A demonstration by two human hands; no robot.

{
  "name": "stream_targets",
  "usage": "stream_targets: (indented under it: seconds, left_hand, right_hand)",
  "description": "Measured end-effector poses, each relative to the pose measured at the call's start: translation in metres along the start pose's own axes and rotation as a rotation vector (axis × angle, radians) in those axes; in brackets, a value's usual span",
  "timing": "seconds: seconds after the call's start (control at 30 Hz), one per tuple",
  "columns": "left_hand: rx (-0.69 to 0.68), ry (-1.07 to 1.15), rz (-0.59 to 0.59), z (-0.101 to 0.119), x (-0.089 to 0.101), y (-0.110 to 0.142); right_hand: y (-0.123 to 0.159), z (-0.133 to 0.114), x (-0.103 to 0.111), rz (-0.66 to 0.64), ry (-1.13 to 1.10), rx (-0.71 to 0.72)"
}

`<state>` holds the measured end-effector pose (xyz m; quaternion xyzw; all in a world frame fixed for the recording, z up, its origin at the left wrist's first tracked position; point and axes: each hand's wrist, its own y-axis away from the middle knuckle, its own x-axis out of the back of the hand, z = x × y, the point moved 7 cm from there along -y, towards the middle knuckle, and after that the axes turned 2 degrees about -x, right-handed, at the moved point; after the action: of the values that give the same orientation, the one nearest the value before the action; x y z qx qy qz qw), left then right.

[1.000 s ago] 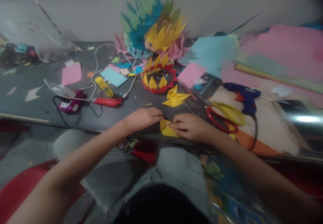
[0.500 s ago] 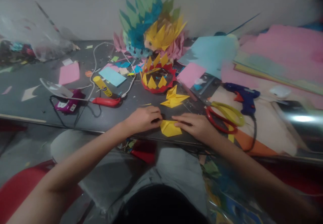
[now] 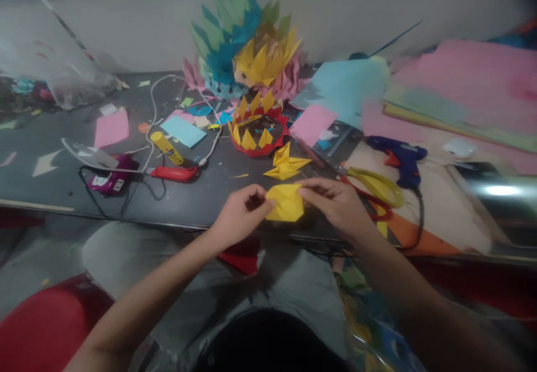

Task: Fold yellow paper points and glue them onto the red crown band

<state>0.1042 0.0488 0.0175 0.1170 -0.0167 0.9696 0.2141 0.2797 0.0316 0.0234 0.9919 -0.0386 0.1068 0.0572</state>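
A folded piece of yellow paper (image 3: pixel 286 202) is held up just above the front edge of the dark table (image 3: pixel 62 187). My left hand (image 3: pixel 238 217) pinches its left corner and my right hand (image 3: pixel 339 204) pinches its right side, fingers closed on the paper. Just beyond it, a finished folded yellow paper piece (image 3: pixel 286 164) lies on the table. Farther back stands a red paper ring with yellow points (image 3: pixel 257 127).
Yellow-and-red scissors (image 3: pixel 371 190) and a blue glue gun (image 3: pixel 400 156) lie to the right. A glue stick (image 3: pixel 165 147), a red tool (image 3: pixel 173 173) and a purple device (image 3: pixel 109 177) with cords lie left. A spiky multicoloured paper model (image 3: pixel 243 53) and coloured paper sheets (image 3: pixel 461 92) fill the back.
The yellow paper was pressed flat on the table by both hands; now both hands have lifted it off the table and hold it between them.
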Motion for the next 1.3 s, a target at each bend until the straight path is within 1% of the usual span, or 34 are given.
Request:
stream_targets:
  seconds: [0.07, 0.17, 0.2, 0.27, 0.33, 0.4, 0.53, 0.57, 0.63, 0.7, 0.8, 0.97, 1.07, 1.13, 1.2, 1.3]
  left_hand:
    - [0.027, 0.028, -0.066, 0.004, -0.004, 0.001]
    - [0.032, 0.094, -0.078, 0.006, -0.006, -0.006]
    - [0.028, 0.113, -0.075, 0.005, -0.007, -0.009]
    - [0.007, 0.143, -0.052, 0.001, -0.009, -0.015]
    - [-0.015, 0.170, -0.002, -0.003, -0.008, -0.017]
    - [0.002, 0.206, 0.027, -0.007, -0.008, -0.018]
    - [0.111, 0.303, -0.054, -0.013, -0.014, -0.017]
    - [0.119, 0.312, -0.070, -0.012, -0.015, -0.017]
    - [0.111, 0.292, -0.065, -0.012, -0.013, -0.017]
    - [0.097, 0.217, -0.046, -0.014, -0.011, -0.017]
    - [0.057, 0.017, -0.064, -0.015, -0.008, -0.016]
    - [-0.104, -0.428, -0.136, -0.003, -0.007, -0.016]
    - [-0.176, -0.641, -0.186, 0.003, -0.010, -0.017]
    - [-0.186, -0.711, -0.210, 0.003, -0.012, -0.020]
    - [-0.198, -0.734, -0.228, 0.003, -0.013, -0.023]
    - [-0.227, -0.736, -0.241, 0.003, -0.015, -0.029]
  right_hand:
    - [0.000, -0.007, -0.004, -0.047, 0.084, 0.032]
    - [-0.001, -0.016, -0.014, -0.180, 0.207, 0.082]
    - [-0.001, -0.019, -0.016, -0.200, 0.230, 0.094]
    - [-0.002, -0.020, -0.016, -0.194, 0.254, 0.097]
    - [-0.002, -0.017, -0.015, -0.180, 0.267, 0.077]
    - [-0.001, -0.012, -0.016, -0.201, 0.268, 0.055]
    - [0.000, -0.007, -0.020, -0.261, 0.266, 0.035]
    - [0.000, -0.007, -0.021, -0.267, 0.269, 0.035]
    - [-0.001, -0.007, -0.020, -0.264, 0.290, 0.043]
    - [-0.004, -0.006, -0.019, -0.251, 0.342, 0.048]
    - [-0.010, -0.003, -0.019, -0.253, 0.451, 0.075]
    - [-0.020, 0.002, -0.029, -0.402, 0.622, 0.175]
    - [-0.024, 0.000, -0.034, -0.452, 0.737, 0.265]
    - [-0.025, -0.002, -0.036, -0.466, 0.801, 0.324]
    - [-0.025, -0.003, -0.039, -0.481, 0.835, 0.365]
    - [-0.024, -0.004, -0.039, -0.498, 0.817, 0.389]
